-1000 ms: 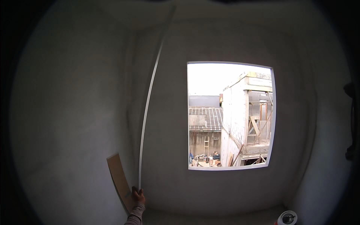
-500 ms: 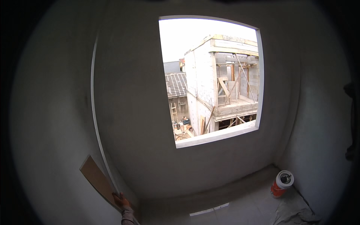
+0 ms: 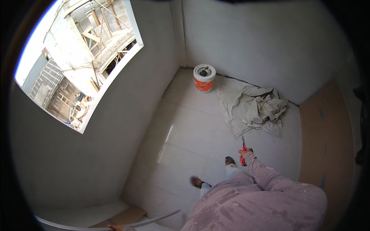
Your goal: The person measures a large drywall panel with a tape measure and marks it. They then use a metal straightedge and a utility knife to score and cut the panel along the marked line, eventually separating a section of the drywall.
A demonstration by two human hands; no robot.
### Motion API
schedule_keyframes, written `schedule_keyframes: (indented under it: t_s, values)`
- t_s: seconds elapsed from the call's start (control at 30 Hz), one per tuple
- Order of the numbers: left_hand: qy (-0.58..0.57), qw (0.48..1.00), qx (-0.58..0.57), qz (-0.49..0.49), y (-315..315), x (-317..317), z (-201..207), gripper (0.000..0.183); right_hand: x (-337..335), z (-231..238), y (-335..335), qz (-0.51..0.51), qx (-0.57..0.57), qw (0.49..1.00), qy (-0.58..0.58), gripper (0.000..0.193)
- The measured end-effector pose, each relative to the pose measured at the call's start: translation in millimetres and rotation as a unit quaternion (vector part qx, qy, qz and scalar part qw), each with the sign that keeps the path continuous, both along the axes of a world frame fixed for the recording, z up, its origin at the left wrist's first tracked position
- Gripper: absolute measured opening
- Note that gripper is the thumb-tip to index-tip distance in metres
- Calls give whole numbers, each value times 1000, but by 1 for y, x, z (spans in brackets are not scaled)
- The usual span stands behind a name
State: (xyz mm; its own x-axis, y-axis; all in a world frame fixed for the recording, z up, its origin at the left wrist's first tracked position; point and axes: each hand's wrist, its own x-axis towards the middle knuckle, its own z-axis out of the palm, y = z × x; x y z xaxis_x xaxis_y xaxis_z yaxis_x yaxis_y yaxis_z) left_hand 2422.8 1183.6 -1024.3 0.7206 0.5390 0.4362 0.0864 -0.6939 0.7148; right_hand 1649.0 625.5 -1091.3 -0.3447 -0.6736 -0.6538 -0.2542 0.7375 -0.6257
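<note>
Low at the left, my left hand shows only partly at the picture's edge, its fingers closed on a long, thin pale strip. The strip bends across the lower left, and its free end lies near my body. Just behind it is a brown board. My right hand is out in front of me at the right, wrapped round red-handled snips. Their narrow grey jaws point away from me, toward the crumpled sheet.
A white and orange bucket stands in the far corner. Beside it a crumpled grey plastic sheet covers some of the tiled floor. A long brown panel lies along the right. The window opening is at upper left.
My view has swung right and down, so the window sits further left. My right hand with the snips has come into view. The strip, upright before, now crosses the lower left.
</note>
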Motion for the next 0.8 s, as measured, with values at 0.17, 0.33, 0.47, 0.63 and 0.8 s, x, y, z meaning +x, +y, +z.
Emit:
schedule_keyframes:
  t_s: [0.17, 0.33, 0.47, 0.63, 0.8]
  values:
    - [-139, 987, -67, -41, -25, -22, -22, 55, -30, 8, 37, -66, 17, 998, -3, 37]
    - [-146, 988, -40, -34, -39, -26, -47, 52, -49, 28, 60, -93, 7, 996, 11, 38]
    - [-156, 984, 2, -87, -67, -48, -78, 55, -64, 37, 65, -125, 8, 992, 14, 42]
    - [-87, 962, 76, -246, -143, -154, -132, 61, -103, 40, 75, -120, -19, 993, -13, 43]
    - [90, 875, 102, -465, -206, -319, -171, 68, -159, 32, 102, -149, -34, 987, -51, 41]
